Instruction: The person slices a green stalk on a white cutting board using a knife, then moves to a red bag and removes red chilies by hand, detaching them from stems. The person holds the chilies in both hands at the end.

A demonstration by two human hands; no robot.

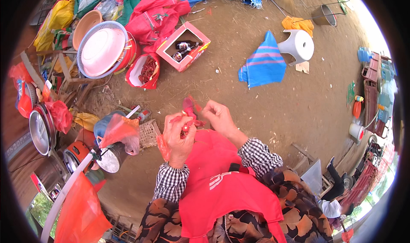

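Observation:
Above the red apron [221, 166] on my front, my left hand [179, 134] is closed around a bunch of red pieces [188, 119], too small to name surely. A red plastic bag [163, 147] hangs by that wrist. Just to the right, my right hand [219, 115] has its thumb and forefinger pinched together, slightly blurred, close to a thin red strip [194, 102]; whether it grips the strip I cannot tell. Ahead on the ground stand a red container [144, 71] of small dark red items and an open pink cardboard box [184, 47] holding dark bottles.
At the upper left are stacked basins [104, 49] and piled sacks. A grey plastic stool [299, 47] stands beside a blue striped cloth [266, 62]. Pots, a pale pole [69, 185] and red bags crowd the left. Another person [333, 207] is at the lower right.

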